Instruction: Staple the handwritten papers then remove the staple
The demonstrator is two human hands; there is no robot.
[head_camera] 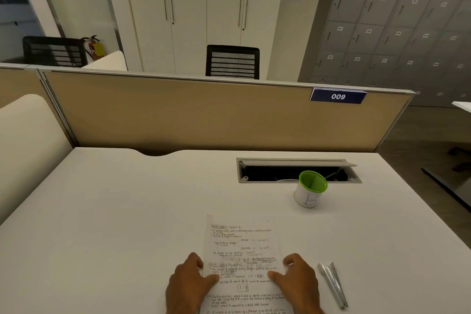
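Observation:
The handwritten papers [242,245] lie flat on the white desk [127,211] near its front edge, with dark writing on the top sheet. My left hand [187,285] rests on their left edge, thumb on the sheet. My right hand [299,282] presses on their right edge, thumb pointing inward. Both hands lie flat with fingers apart and grip nothing. A slim metal stapler [332,284] lies on the desk just right of my right hand, apart from it.
A white cup with a green rim [309,190] stands behind the papers to the right. Beyond it is an open cable tray [298,171] in the desk. A tan partition [204,112] closes off the desk's far side.

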